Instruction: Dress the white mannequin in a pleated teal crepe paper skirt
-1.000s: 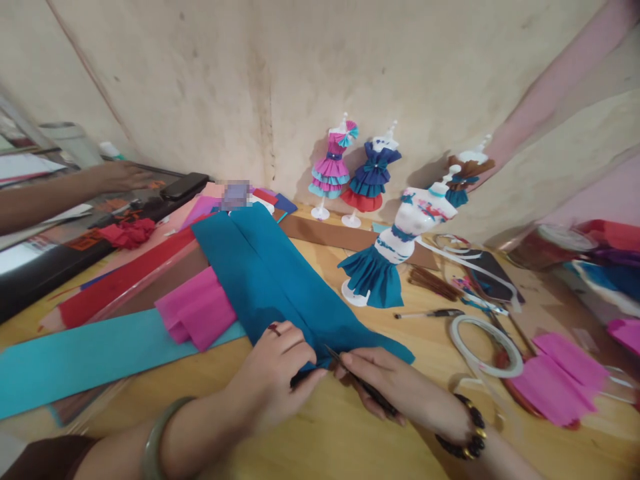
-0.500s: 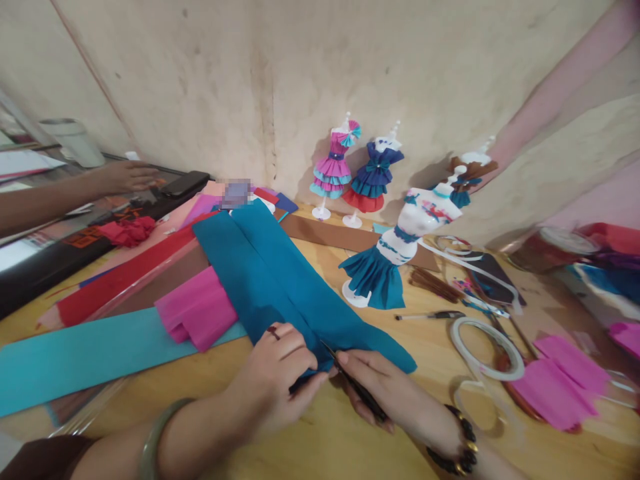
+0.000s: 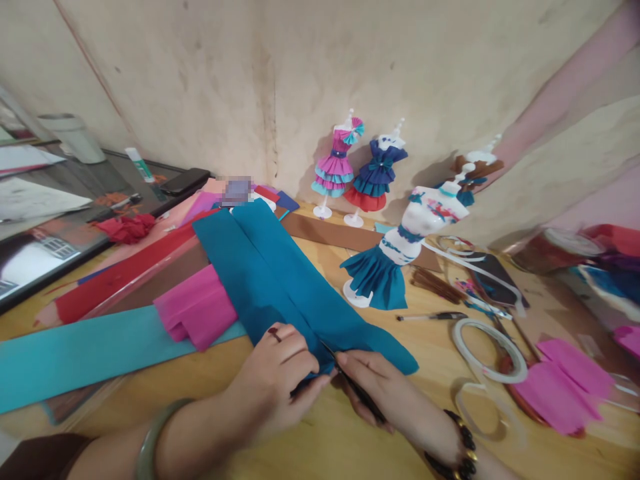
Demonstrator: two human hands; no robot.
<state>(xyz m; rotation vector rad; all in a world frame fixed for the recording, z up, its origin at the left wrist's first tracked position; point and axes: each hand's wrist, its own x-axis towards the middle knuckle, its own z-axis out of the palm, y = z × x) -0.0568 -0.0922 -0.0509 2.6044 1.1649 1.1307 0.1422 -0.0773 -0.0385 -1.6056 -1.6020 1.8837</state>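
Note:
A long strip of teal paper (image 3: 300, 293) lies slantwise across the middle of the table, with a lengthwise line down it. My left hand (image 3: 280, 373), wearing a ring, is closed on its near end. A dark, slim cutting tool (image 3: 361, 395) is gripped in my right hand (image 3: 380, 387), its tip against the teal paper beside my left fingertips. The two hands almost meet. Just beyond them, a white mannequin (image 3: 413, 227) stands in a teal pleated skirt (image 3: 380, 277).
Behind stand small mannequins in pink (image 3: 334, 163), blue (image 3: 377, 167) and brown paper dresses. On the right lie a tape roll (image 3: 490, 350), a pen (image 3: 431, 317) and pink paper (image 3: 565, 387). Light blue (image 3: 75, 357), pink and red paper lies left. Another person's arm reaches in at upper right.
The other person's hand at the left has gone from view, and a glue stick now shows there. The dark panel at left sits differently. My hands hold nearly the same pose.

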